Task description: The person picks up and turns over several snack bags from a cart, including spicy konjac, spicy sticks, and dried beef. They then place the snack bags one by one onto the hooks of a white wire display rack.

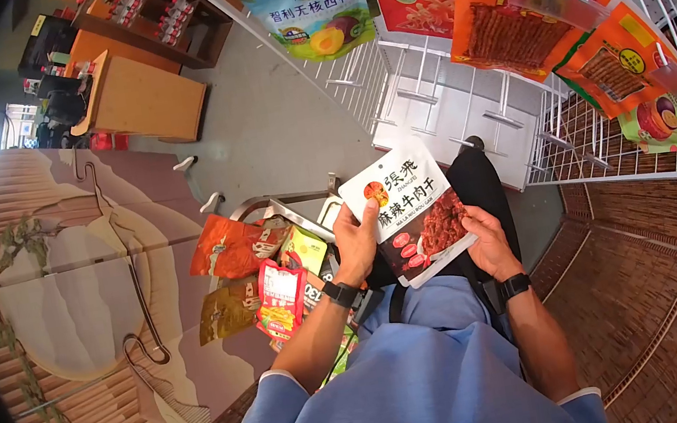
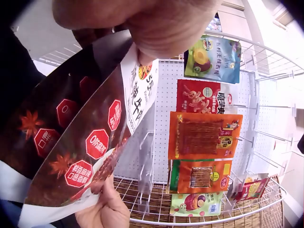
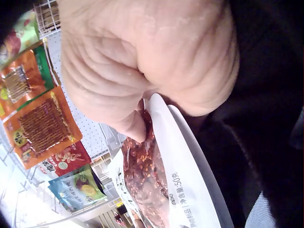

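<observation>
Both hands hold a white and dark red beef jerky packet (image 1: 413, 213) in front of the body, its printed front facing up. My left hand (image 1: 354, 242) grips its left edge, thumb on the front. At the lower right edge, my right hand (image 1: 490, 243) pinches it between thumb and fingers. Behind the front packet (image 2: 102, 142), the left wrist view shows a second matching packet (image 2: 52, 111), fanned slightly apart from it. Two white edges lie together under the right hand (image 3: 152, 61) in the right wrist view.
A white wire rack (image 1: 631, 178) ahead carries hanging snack bags, among them a blue prune bag (image 1: 313, 9) and an orange bag (image 1: 507, 20). Several colourful snack packets, including a red one (image 1: 281, 297), lie in a pile left of the body. A wooden counter (image 1: 138, 97) stands farther back.
</observation>
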The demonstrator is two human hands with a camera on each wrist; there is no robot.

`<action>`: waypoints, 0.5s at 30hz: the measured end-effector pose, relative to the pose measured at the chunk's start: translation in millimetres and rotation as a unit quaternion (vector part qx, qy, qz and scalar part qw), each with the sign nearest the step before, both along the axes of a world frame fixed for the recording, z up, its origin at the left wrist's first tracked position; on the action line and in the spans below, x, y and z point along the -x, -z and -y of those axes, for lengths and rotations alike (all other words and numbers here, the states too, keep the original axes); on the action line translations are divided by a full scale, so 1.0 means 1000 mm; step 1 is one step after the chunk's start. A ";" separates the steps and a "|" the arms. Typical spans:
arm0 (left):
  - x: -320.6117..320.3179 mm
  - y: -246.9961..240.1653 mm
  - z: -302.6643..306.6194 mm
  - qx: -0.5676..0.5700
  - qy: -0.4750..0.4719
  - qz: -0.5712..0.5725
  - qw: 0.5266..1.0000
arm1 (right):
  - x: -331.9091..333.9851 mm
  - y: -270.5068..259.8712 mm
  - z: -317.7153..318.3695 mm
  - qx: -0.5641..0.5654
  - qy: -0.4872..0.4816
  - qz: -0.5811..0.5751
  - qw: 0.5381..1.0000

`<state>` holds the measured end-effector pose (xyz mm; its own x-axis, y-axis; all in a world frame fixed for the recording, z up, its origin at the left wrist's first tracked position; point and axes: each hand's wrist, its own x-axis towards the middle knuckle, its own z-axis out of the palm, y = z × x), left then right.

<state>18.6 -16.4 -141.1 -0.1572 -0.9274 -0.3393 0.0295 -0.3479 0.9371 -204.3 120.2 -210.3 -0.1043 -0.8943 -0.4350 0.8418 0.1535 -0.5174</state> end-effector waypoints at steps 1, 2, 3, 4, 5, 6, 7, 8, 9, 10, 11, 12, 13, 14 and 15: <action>0.001 0.001 0.000 0.000 0.000 0.000 1.000 | 0.000 0.001 0.000 0.005 -0.003 -0.002 1.000; 0.002 0.002 -0.001 0.004 -0.006 -0.005 1.000 | 0.000 0.003 -0.001 0.006 -0.002 -0.002 1.000; 0.003 0.001 -0.001 0.009 -0.013 -0.010 1.000 | 0.000 0.001 -0.001 0.002 -0.002 0.003 1.000; 0.004 0.001 -0.001 0.009 -0.012 -0.010 1.000 | 0.001 0.000 -0.001 -0.002 -0.001 0.007 1.000; 0.005 0.000 -0.001 0.013 -0.013 -0.002 1.000 | 0.000 -0.001 -0.001 -0.002 -0.001 0.006 1.000; 0.005 -0.001 -0.001 0.018 -0.014 0.007 1.000 | 0.000 -0.002 0.000 -0.009 0.004 0.018 1.000; 0.006 0.000 -0.001 0.019 -0.013 0.006 1.000 | 0.000 -0.003 0.000 -0.017 0.010 0.029 0.999; 0.006 0.002 0.000 0.024 -0.012 0.007 1.000 | 0.001 -0.004 0.000 -0.016 0.011 0.029 0.999; 0.007 0.002 0.001 0.031 -0.011 0.007 0.999 | 0.001 -0.006 0.000 -0.018 0.012 0.029 0.999; 0.008 0.001 0.001 0.032 -0.009 0.007 0.999 | 0.001 -0.008 0.000 -0.020 0.012 0.029 0.999; 0.008 0.000 0.001 0.033 -0.012 0.011 0.999 | 0.001 -0.010 0.000 -0.018 0.015 0.029 0.999; 0.010 -0.001 0.001 0.035 -0.014 0.014 0.999 | 0.001 -0.014 0.000 -0.015 0.013 0.041 0.999; 0.011 -0.004 0.002 0.041 -0.009 0.011 0.999 | 0.001 -0.017 0.002 -0.010 0.013 0.051 0.999; 0.013 -0.006 0.003 0.048 -0.014 0.020 0.999 | 0.002 -0.007 0.000 0.012 0.011 0.055 0.998; 0.016 -0.009 0.006 0.056 -0.018 0.027 0.998 | 0.001 -0.009 0.001 0.016 0.013 0.057 0.998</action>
